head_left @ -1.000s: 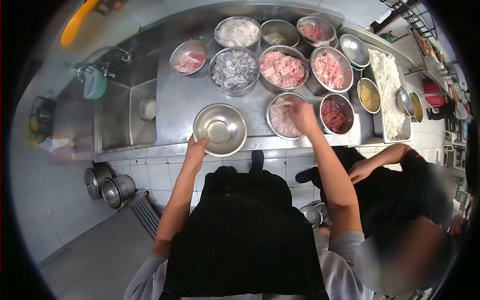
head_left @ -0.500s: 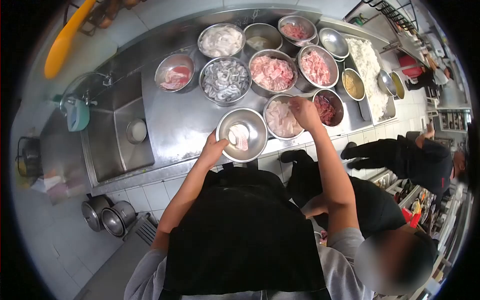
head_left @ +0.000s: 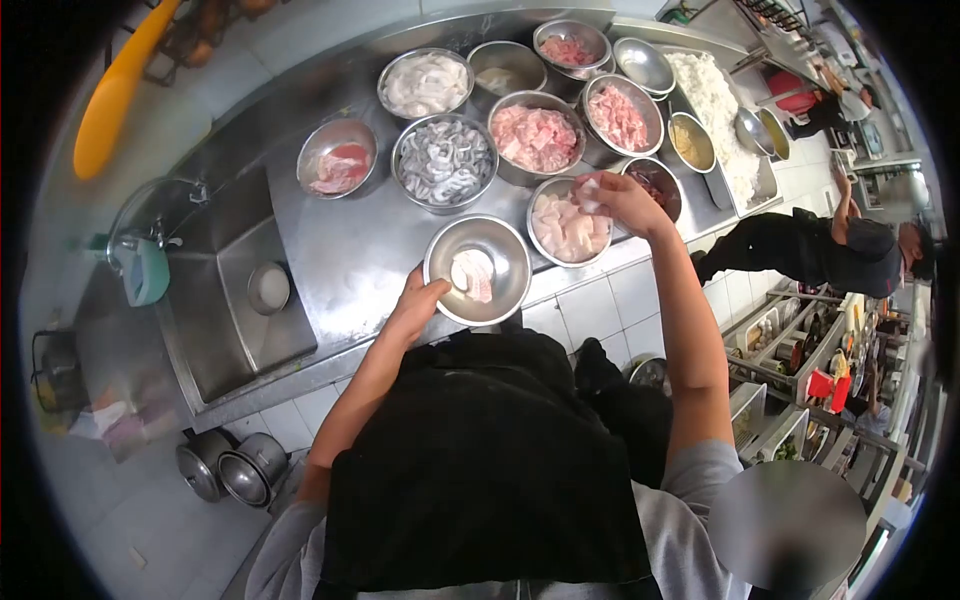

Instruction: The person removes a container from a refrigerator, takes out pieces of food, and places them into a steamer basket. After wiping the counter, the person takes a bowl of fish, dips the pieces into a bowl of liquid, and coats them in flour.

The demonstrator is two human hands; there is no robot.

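My left hand (head_left: pixel 415 306) grips the rim of a steel bowl (head_left: pixel 510 252) at the counter's front edge. Inside that bowl lie a few pale pieces of raw meat (head_left: pixel 474 276). My right hand (head_left: pixel 628 203) is closed around a pale slice of raw meat (head_left: pixel 589 194). It hovers over the right rim of another steel bowl, which holds pale sliced meat (head_left: pixel 568 226). Behind my right hand, a bowl of dark red meat (head_left: pixel 660 187) is partly hidden.
More steel bowls stand behind: grey strips (head_left: pixel 444 160), pink meat (head_left: pixel 537 138), white strips (head_left: pixel 425 84). A tray of white food (head_left: pixel 712 100) is at the right, a sink (head_left: pixel 228 290) at the left. A co-worker (head_left: pixel 780 247) stands to the right; another person's blurred head is close by.
My right hand has risen slightly from the pale meat, with a slice now showing in its fingers. The nearby person has moved back to the right. My left hand still holds its bowl.
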